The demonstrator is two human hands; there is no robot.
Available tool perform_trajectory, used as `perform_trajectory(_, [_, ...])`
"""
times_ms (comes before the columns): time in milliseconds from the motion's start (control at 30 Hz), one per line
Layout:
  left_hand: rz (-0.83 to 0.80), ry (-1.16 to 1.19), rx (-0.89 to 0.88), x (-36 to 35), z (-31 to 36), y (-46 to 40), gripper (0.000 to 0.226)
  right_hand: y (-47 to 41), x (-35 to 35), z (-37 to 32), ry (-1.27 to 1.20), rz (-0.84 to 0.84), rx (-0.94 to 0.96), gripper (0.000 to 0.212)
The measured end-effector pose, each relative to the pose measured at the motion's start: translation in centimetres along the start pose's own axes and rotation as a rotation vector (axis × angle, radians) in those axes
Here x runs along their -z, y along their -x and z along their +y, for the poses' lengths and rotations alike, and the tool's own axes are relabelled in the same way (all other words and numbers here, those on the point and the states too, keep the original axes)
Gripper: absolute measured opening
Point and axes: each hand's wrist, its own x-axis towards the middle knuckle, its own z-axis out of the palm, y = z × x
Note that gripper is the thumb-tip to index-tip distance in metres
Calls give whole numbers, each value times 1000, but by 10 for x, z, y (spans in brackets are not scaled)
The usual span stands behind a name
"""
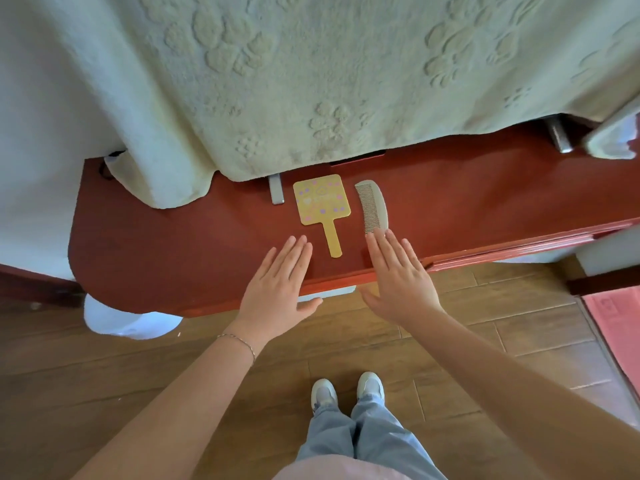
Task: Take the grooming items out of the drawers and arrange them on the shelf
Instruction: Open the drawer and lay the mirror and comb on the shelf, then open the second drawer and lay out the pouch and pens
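Observation:
A yellow hand mirror (322,204) with pastel dots lies flat on the red-brown shelf (156,244), its handle pointing toward me. Just right of it lies a grey comb (375,206), teeth facing left. My left hand (278,289) is spread flat with straight fingers over the shelf's front edge, left of the mirror handle. My right hand (398,278) is also flat and open, its fingertips at the comb's near end. Neither hand holds anything.
A pale green embossed towel (294,81) hangs over the furniture above the shelf. Metal handles (276,190) (559,136) peek out below it. Beneath the shelf is a white object (128,323). Wooden floor, my feet (346,393), and a pink mat (616,323) at right.

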Motion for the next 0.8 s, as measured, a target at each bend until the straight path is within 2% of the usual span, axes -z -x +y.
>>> perform_trajectory(267, [6,53,-271,19,81,-39,76,88,13,51,-162,53,-371,75])
perform_trajectory(533, [-6,100,-542,27,176,-65,68,195,8,105,-218,89,-828,74])
perform_trajectory(800, [-31,87,-738,35,273,-76,67,293,6,127,-257,63,-1075,70])
